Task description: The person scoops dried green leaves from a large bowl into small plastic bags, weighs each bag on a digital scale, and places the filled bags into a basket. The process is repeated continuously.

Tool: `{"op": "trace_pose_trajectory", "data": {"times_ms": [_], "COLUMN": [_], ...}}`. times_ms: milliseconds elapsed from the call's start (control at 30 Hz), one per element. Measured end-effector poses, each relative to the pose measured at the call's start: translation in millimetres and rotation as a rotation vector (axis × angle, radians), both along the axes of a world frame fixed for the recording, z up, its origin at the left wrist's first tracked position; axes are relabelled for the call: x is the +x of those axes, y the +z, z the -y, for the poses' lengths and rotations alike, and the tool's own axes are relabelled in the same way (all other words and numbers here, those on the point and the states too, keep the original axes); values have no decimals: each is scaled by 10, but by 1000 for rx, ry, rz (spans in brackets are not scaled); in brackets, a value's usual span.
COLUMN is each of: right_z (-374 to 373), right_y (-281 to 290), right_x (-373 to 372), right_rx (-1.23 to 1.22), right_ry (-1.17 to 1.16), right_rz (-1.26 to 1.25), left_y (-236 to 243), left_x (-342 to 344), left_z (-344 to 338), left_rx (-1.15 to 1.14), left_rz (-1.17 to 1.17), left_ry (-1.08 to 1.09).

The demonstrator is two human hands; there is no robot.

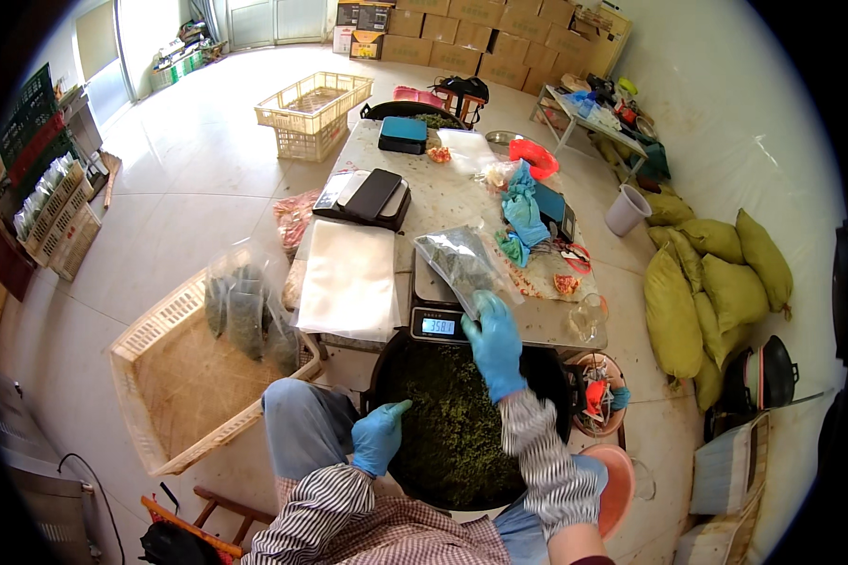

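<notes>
Blue-gloved right hand (493, 341) reaches far over the basin, fingers closed on the near edge of a clear plastic bag (462, 266) part-filled with green leaves; bag lies on the digital scale (438, 315), display lit. Left hand (379, 437), also blue-gloved, rests on the near-left rim of the round black basin (454, 428), fingers loosely curled, gripping nothing that can be seen. Basin is full of loose green tea leaves and sits between the person's knees, just near of the scale. Left of the scale, a stack of empty clear bags (349, 279) on the table (443, 193). Further left, filled leaf bags (245, 311) stand in a cream plastic crate (174, 395). Far on the table: black sealer device (367, 200), blue cloth (523, 217). Right side, yellow-green sacks (711, 282) piled by the wall.
</notes>
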State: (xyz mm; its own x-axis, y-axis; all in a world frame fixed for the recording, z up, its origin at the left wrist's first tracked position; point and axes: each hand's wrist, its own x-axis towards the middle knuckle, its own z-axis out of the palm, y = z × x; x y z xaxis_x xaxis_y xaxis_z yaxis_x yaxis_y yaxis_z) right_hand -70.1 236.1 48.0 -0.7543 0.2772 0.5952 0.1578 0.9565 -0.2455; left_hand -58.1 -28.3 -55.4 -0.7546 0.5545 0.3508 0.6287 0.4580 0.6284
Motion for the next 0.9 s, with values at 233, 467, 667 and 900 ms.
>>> {"op": "trace_pose_trajectory", "data": {"times_ms": [233, 467, 667, 900], "right_z": [-63, 589, 342, 620], "right_y": [1254, 1224, 1050, 525], "right_x": [36, 418, 313, 385], "right_rx": [193, -52, -357, -237], "right_ry": [159, 533, 780, 797], "right_rz": [90, 874, 950, 1206], "left_y": [760, 427, 292, 427], "left_x": [-126, 83, 98, 161], "left_z": [-98, -647, -462, -356], "left_rx": [358, 524, 653, 700], "left_rz": [255, 426, 637, 505], "left_ry": [48, -208, -323, -348]}}
